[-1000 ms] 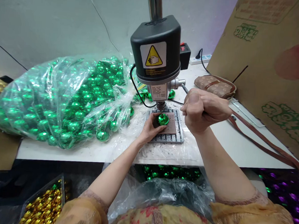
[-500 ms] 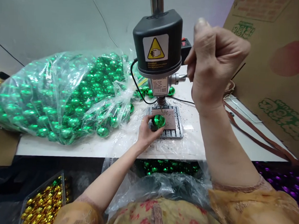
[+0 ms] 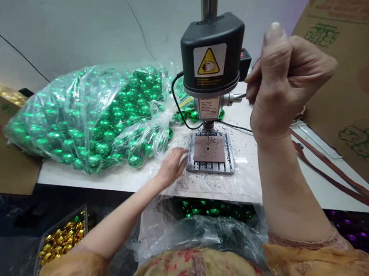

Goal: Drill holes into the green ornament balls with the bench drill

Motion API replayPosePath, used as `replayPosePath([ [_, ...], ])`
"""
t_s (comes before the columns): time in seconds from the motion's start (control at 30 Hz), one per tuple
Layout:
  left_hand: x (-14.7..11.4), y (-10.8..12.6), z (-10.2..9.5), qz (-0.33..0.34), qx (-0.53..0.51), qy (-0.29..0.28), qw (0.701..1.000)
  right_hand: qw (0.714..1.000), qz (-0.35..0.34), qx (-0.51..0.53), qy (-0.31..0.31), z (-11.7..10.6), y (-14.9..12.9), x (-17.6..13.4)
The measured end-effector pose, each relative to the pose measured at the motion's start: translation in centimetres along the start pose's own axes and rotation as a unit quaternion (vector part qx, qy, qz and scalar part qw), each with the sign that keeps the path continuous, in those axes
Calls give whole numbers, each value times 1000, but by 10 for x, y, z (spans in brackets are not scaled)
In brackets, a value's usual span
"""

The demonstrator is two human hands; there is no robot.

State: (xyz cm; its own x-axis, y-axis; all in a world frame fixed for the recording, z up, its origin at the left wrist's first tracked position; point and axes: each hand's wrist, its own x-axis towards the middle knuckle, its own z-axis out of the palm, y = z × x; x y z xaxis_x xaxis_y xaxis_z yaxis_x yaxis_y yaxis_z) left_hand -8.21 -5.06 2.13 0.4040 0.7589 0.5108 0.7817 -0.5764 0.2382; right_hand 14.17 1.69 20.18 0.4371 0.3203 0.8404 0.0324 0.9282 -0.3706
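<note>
High on the right, my right hand (image 3: pixel 283 81) is closed around the feed handle (image 3: pixel 236 98) of a small black drill press (image 3: pixel 212 52); its fingers hide most of the handle. My left hand (image 3: pixel 171 167) is just left of the drill press base (image 3: pixel 210 168), over the table edge side, fingers loosely bent and a bit blurred, with no ball visible in them. Under the chuck (image 3: pixel 208 125) lies a brown square pad (image 3: pixel 210 150) with a small hole, dark shavings scattered round it.
A clear plastic bag (image 3: pixel 88 115) of shiny green balls fills the table's left. Below the front edge, an open plastic bag (image 3: pixel 210 227) holds more green pieces. A bin of gold balls (image 3: pixel 62 239) stands lower left. A cardboard box (image 3: pixel 347 81) and brown straps (image 3: pixel 332 172) are at right.
The green ball that my left hand held on the pad has left it and is out of sight. My left hand has moved left off the pad. My right hand stays on the handle.
</note>
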Motion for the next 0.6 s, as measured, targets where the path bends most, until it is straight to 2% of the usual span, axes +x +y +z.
replayPosePath([
  [0.07,33,-34,1,-61,90,-58,992,1000,-2,-8,1,0,0,0],
  [0.13,57,-60,1,-125,191,-124,966,1000,-2,-21,-5,-1,0,0],
  [0.23,75,-82,0,-194,293,-192,916,1000,2,-27,-7,-2,-1,0],
  [0.3,78,-86,-2,-216,308,-204,904,1000,1,-14,-9,-3,-2,0],
  [0.33,77,-87,-4,-220,299,-194,908,1000,2,-6,-9,-2,-2,0],
  [0.4,72,-83,-8,-210,247,-140,936,1000,-1,-1,-8,-2,-1,0],
  [0.5,59,-66,-11,-171,96,3,981,1000,-6,-14,-2,-2,-1,-1],
  [0.57,51,-47,-11,-180,-62,93,977,1000,-8,-18,-5,-2,0,-2],
  [0.6,47,-36,-9,-203,-161,118,959,1000,-5,-20,-7,-2,-1,-2],
])
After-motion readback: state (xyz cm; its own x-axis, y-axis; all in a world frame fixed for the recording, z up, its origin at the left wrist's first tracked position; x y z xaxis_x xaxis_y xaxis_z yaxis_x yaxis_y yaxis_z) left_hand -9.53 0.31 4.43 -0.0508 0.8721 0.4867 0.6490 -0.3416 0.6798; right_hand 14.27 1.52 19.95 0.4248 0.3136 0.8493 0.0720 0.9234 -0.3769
